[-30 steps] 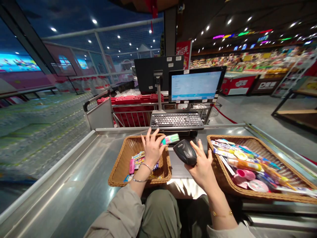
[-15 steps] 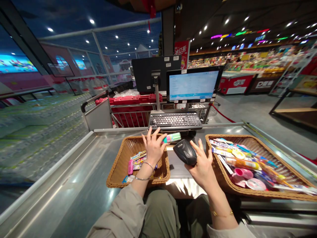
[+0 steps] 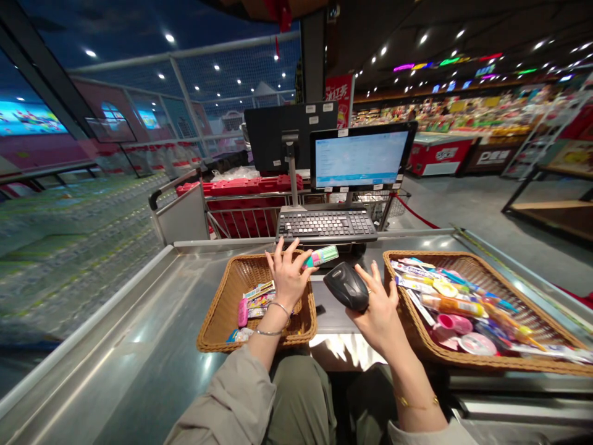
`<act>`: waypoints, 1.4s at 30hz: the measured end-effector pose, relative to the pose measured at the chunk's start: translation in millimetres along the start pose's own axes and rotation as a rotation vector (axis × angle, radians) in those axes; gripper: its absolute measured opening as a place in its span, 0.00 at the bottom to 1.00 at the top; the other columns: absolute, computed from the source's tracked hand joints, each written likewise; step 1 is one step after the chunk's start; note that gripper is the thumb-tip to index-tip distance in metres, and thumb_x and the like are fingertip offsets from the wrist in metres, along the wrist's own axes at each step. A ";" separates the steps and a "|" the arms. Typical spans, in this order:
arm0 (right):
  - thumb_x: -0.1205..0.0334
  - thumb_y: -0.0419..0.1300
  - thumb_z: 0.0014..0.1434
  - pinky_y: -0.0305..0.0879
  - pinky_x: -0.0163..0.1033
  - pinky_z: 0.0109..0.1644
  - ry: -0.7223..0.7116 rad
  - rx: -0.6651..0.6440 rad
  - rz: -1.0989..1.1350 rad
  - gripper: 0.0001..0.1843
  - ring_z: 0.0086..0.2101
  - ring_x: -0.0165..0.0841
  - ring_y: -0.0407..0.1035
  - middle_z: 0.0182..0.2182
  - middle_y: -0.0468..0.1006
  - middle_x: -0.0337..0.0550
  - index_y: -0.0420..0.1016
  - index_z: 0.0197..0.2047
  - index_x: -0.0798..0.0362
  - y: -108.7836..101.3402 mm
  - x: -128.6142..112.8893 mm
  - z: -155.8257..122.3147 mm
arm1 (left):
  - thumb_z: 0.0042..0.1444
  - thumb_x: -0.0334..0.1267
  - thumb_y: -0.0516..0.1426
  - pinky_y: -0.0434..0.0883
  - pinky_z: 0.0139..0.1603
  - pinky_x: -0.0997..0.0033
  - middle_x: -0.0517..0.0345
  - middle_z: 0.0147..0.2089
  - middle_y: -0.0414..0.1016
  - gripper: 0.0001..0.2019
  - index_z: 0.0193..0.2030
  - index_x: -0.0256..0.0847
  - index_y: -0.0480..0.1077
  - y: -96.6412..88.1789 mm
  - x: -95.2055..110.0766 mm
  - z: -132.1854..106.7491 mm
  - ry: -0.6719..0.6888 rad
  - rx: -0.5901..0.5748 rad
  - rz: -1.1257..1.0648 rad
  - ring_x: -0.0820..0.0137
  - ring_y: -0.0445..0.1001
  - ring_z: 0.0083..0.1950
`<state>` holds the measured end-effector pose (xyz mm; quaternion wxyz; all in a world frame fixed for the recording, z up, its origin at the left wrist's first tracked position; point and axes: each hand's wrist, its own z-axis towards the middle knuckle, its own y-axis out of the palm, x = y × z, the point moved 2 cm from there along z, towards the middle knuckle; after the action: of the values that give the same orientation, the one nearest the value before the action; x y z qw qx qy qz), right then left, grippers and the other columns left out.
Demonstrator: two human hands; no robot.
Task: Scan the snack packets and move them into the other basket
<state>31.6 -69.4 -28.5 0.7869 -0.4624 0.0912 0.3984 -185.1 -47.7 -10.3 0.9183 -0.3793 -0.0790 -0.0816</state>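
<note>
My left hand (image 3: 290,276) pinches a small tube-shaped package (image 3: 323,256), green, white and pink, above the right edge of the left wicker basket (image 3: 210,318). Its exact kind is not clear. My right hand (image 3: 377,303) grips a black barcode scanner (image 3: 346,286), whose head points toward the package. The scanner's handle is hidden behind my fingers. Inside the left basket lie a pink item (image 3: 243,312) and several colourful packets (image 3: 259,300). The right wicker basket (image 3: 551,303) holds many toothbrush-like packs, an orange tube (image 3: 454,305) and a pink cup-like item (image 3: 456,324).
Beyond the baskets stand a black keyboard (image 3: 327,224), a lit monitor (image 3: 361,157) and a second monitor's dark back (image 3: 278,139). The metal counter (image 3: 152,327) has raised edges. Stacked bottles (image 3: 69,266) are at the left; a metal cart (image 3: 241,216) stands behind the counter.
The package in my left hand is tilted slightly more upward at its far end. Both hands stay almost in place; the view shifts slightly.
</note>
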 end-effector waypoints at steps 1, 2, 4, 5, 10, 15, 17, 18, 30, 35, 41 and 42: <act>0.66 0.56 0.51 0.37 0.77 0.68 -0.001 0.002 0.000 0.16 0.71 0.51 0.45 0.65 0.69 0.51 0.76 0.44 0.50 0.2 0.4 -0.3 | 0.57 0.48 0.64 0.46 0.71 0.26 0.57 0.69 0.67 0.16 0.53 0.56 0.77 0.3 -0.2 0.0 -0.002 0.001 0.000 0.47 0.50 0.75; 0.66 0.56 0.51 0.37 0.77 0.68 -0.001 0.004 0.000 0.17 0.71 0.51 0.45 0.65 0.68 0.51 0.76 0.44 0.50 0.3 0.6 -0.5 | 0.57 0.48 0.64 0.46 0.71 0.26 0.57 0.69 0.67 0.16 0.53 0.56 0.77 0.7 -0.4 0.1 -0.003 0.001 -0.002 0.48 0.50 0.75; 0.67 0.56 0.51 0.37 0.77 0.68 -0.004 0.000 0.001 0.17 0.71 0.51 0.45 0.65 0.68 0.51 0.76 0.45 0.50 0.4 0.5 -0.6 | 0.57 0.48 0.64 0.46 0.71 0.26 0.57 0.69 0.67 0.16 0.53 0.57 0.77 1.8 -1.0 0.1 -0.005 0.002 -0.007 0.48 0.50 0.76; 0.67 0.56 0.51 0.37 0.77 0.67 -0.005 -0.003 0.000 0.17 0.71 0.52 0.45 0.65 0.68 0.51 0.76 0.45 0.50 0.3 0.3 -0.6 | 0.57 0.48 0.64 0.46 0.71 0.26 0.57 0.69 0.67 0.16 0.53 0.56 0.77 2.4 -1.3 0.0 -0.005 0.003 -0.009 0.48 0.50 0.76; 0.67 0.56 0.51 0.38 0.78 0.67 0.000 -0.011 -0.003 0.17 0.71 0.53 0.46 0.65 0.68 0.51 0.75 0.45 0.51 -1.1 -0.8 -0.1 | 0.57 0.48 0.64 0.44 0.71 0.27 0.57 0.69 0.67 0.16 0.53 0.55 0.77 4.5 -1.4 -1.0 0.000 0.010 -0.013 0.49 0.49 0.76; 0.67 0.56 0.51 0.37 0.78 0.67 0.003 -0.030 0.005 0.15 0.71 0.53 0.44 0.66 0.67 0.50 0.76 0.43 0.50 -2.0 -1.4 0.2 | 0.57 0.48 0.64 0.44 0.71 0.28 0.57 0.68 0.68 0.16 0.52 0.56 0.77 3.1 -0.1 -0.7 -0.003 0.019 -0.010 0.49 0.50 0.75; 0.67 0.56 0.51 0.37 0.78 0.67 0.006 -0.034 0.006 0.16 0.71 0.53 0.45 0.66 0.67 0.50 0.76 0.43 0.50 -2.1 -1.3 0.4 | 0.57 0.47 0.64 0.44 0.72 0.28 0.57 0.68 0.68 0.16 0.52 0.56 0.77 2.8 0.2 -0.6 -0.001 0.022 -0.004 0.48 0.51 0.75; 0.67 0.56 0.51 0.36 0.78 0.67 0.006 -0.033 0.006 0.16 0.71 0.53 0.45 0.65 0.68 0.51 0.76 0.44 0.51 -2.0 -1.3 0.4 | 0.57 0.47 0.64 0.44 0.72 0.28 0.56 0.68 0.68 0.16 0.52 0.55 0.77 2.8 0.3 -0.6 -0.002 0.023 -0.003 0.48 0.51 0.75; 0.68 0.56 0.51 0.38 0.79 0.66 -0.007 0.004 -0.003 0.18 0.71 0.53 0.46 0.64 0.69 0.52 0.76 0.45 0.51 -1.2 0.3 -0.8 | 0.55 0.44 0.66 0.46 0.71 0.27 0.57 0.67 0.70 0.16 0.51 0.56 0.78 7.9 0.2 -1.2 0.018 0.082 -0.039 0.48 0.54 0.74; 0.67 0.57 0.52 0.38 0.79 0.66 -0.021 0.003 -0.002 0.16 0.71 0.53 0.46 0.64 0.69 0.52 0.76 0.44 0.50 -0.8 1.4 -1.0 | 0.54 0.45 0.67 0.45 0.71 0.27 0.57 0.67 0.70 0.16 0.51 0.55 0.78 8.6 -0.2 -1.6 0.012 0.090 -0.034 0.48 0.54 0.74; 0.67 0.56 0.51 0.39 0.79 0.66 -0.033 0.005 -0.014 0.17 0.71 0.53 0.46 0.64 0.69 0.52 0.75 0.45 0.51 -0.3 1.7 -1.7 | 0.54 0.45 0.67 0.45 0.71 0.27 0.56 0.67 0.70 0.17 0.51 0.56 0.78 7.8 0.5 -0.2 0.007 0.094 -0.037 0.48 0.54 0.74; 0.67 0.56 0.51 0.39 0.79 0.66 -0.034 0.012 -0.016 0.17 0.71 0.53 0.46 0.64 0.69 0.52 0.75 0.45 0.51 -0.5 2.0 -1.7 | 0.54 0.46 0.67 0.45 0.71 0.27 0.56 0.67 0.70 0.17 0.51 0.56 0.78 7.9 0.6 -0.1 0.007 0.093 -0.038 0.48 0.54 0.74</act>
<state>33.6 -69.8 -30.2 0.7943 -0.4516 0.0765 0.3991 -182.8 -42.3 -15.7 0.9335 -0.3342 -0.0866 -0.0964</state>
